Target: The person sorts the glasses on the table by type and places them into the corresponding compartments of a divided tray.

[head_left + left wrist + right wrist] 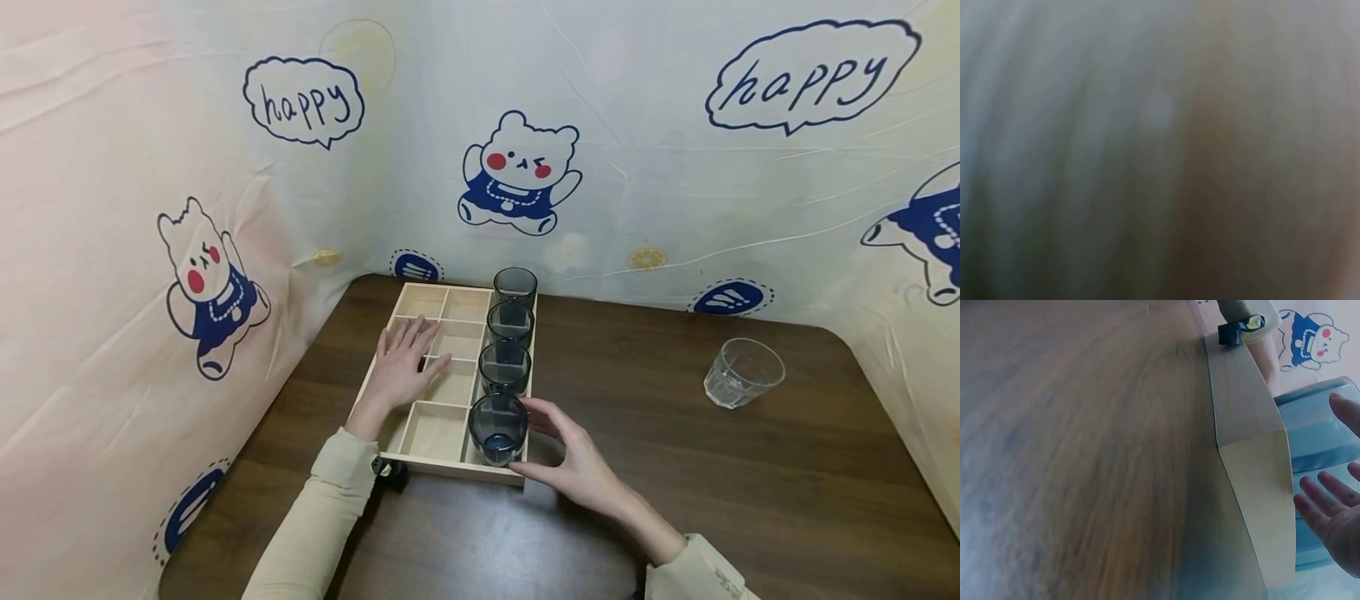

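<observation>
A shallow wooden tray (pixel 450 471) with square compartments lies on the table. Several dark tinted glasses stand in its right-hand column, one behind another. My right hand (pixel 573 462) is at the right side of the nearest tinted glass (pixel 498 429), thumb and fingers spread apart. In the right wrist view, the fingertips (pixel 1313 515) appear close beside bluish glass over the tray's side wall (pixel 1260 506). With fingers spread, my left hand (pixel 397 375) rests over the left and middle compartments. The left wrist view is only a blur.
One clear glass (pixel 742 375) stands apart on the right of the brown wooden table (pixel 622 375). A patterned cloth (pixel 637 167) with cartoon bears hangs around the back and sides. A small black object (pixel 390 471) shows by the tray's front left corner, at the left wrist.
</observation>
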The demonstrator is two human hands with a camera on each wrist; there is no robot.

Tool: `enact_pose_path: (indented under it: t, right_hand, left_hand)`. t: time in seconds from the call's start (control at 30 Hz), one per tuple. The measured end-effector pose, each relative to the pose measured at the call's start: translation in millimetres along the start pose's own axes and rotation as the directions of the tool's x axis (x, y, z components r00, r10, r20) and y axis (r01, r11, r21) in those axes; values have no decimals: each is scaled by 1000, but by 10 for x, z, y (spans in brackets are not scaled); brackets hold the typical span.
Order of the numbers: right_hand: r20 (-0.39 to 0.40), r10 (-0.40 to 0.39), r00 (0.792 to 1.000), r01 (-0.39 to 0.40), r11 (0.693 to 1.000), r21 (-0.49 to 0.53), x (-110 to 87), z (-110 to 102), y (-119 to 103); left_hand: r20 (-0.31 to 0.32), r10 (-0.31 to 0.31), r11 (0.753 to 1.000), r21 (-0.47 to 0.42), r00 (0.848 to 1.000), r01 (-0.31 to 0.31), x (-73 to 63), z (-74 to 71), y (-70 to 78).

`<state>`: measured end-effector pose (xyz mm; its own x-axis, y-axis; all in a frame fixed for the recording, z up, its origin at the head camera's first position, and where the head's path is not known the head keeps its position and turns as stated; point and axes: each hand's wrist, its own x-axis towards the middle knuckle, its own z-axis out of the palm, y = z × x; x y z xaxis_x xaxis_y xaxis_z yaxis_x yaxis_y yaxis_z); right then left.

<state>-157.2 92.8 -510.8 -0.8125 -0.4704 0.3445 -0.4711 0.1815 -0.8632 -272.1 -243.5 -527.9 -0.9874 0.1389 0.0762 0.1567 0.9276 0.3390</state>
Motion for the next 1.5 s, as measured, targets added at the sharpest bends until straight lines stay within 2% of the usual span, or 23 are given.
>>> enact_pose_path:
  t: [0.33, 0.63, 0.9, 1.13, 1.3, 1.5]
  right_hand:
    - [-22, -1, 1000, 0, 999, -49, -105, -173, 69]
    - [-60, -2, 998, -8, 986, -165, -217, -345, 147]
    - [-146, -30, 989, -16, 953, -304, -201, -612, 167]
    - [-221, -96, 970, 11, 934, -358, -171, -866, 184]
    - [-245, -101, 964, -14, 904, -428, -203, -1031, 190]
    - [-231, -50, 972, -85, 838, -538, -251, -1181, 242]
  left_hand:
    - [0, -1, 1000, -6, 1000, 1, 13, -6, 3]
    - [-8, 12, 1000, -1, 1000, -12, 32, -3, -9]
    - [0, 15, 1000, -14, 1000, -15, 57, -61, 2]
    - [8, 10, 1000, -6, 1000, -10, 59, -59, -15]
    - [6, 9, 1000, -7, 1000, -9, 65, -55, -15]
    - [17, 5, 1000, -8, 1000, -4, 45, -87, 11]
